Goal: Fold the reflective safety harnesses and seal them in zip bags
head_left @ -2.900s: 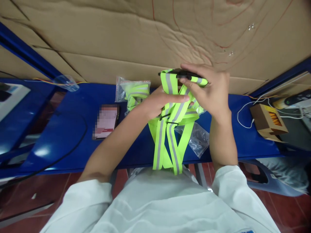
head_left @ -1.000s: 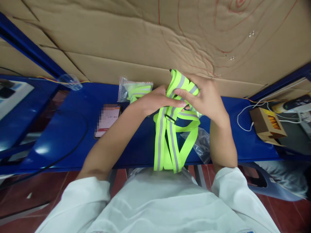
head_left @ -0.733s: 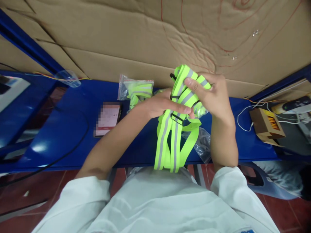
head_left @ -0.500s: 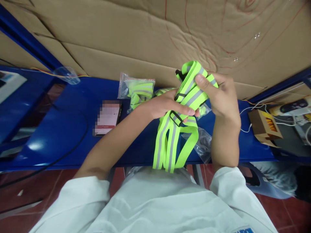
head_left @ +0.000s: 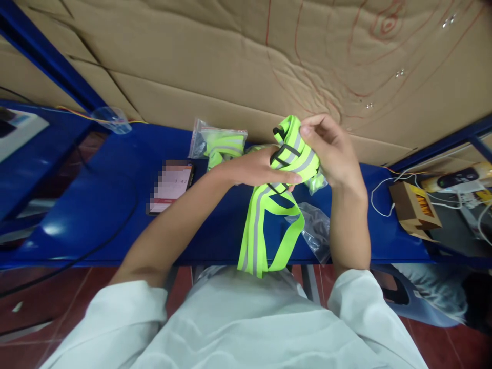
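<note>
A neon-yellow reflective strap (head_left: 255, 228) with grey stripes and black buckles is bunched between my hands above the blue table. My left hand (head_left: 255, 168) is closed around the folded part, thumb across its front and other fingers mostly hidden behind. At the top right of the bundle, my right hand (head_left: 326, 146) pinches the strap's edge between thumb and fingers. Loose loops hang from the bundle toward the table's front edge. Behind my left hand lies a clear zip bag (head_left: 225, 141) with a similar folded strap inside.
A phone (head_left: 171, 187) lies left on the blue table (head_left: 103, 205). An empty-looking clear bag (head_left: 315, 230) is near my right forearm. A plastic cup (head_left: 113, 120) lies at the back left. To the right are a small cardboard box (head_left: 413, 207) and white cables (head_left: 378, 197). Cardboard stands behind.
The folded strap has become more compact as my right hand brought its end over and slightly left. The hanging loops have swung left. My left hand keeps its grip.
</note>
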